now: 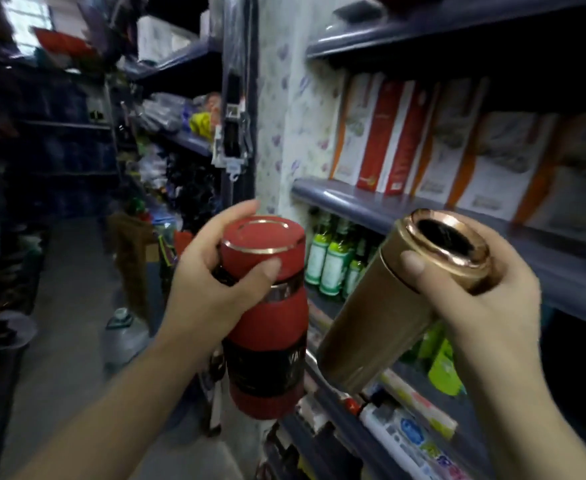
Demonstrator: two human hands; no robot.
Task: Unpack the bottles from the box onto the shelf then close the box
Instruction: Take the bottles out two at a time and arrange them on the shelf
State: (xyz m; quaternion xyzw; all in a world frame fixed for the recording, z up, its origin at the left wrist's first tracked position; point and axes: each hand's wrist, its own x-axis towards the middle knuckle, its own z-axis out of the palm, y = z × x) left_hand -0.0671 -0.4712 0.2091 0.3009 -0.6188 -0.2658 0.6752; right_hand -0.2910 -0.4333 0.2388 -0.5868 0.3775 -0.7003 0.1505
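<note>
My left hand (212, 285) grips a red bottle (267, 341) around its neck, just below the red cap with a gold ring; a black label band wraps its lower body. My right hand (485, 306) holds a gold bottle (381, 313) near its shiny copper cap, tilted with the top leaning right. Both bottles hang in the air in front of the blue shelf (371, 209) on the right. The box is out of view.
Red and white cartons (399, 140) stand on the middle shelf board. Green bottles (333, 261) fill the level below, and packaged goods (409, 431) lie on the lowest one. An aisle (70, 341) with a water jug (122, 337) runs along the left.
</note>
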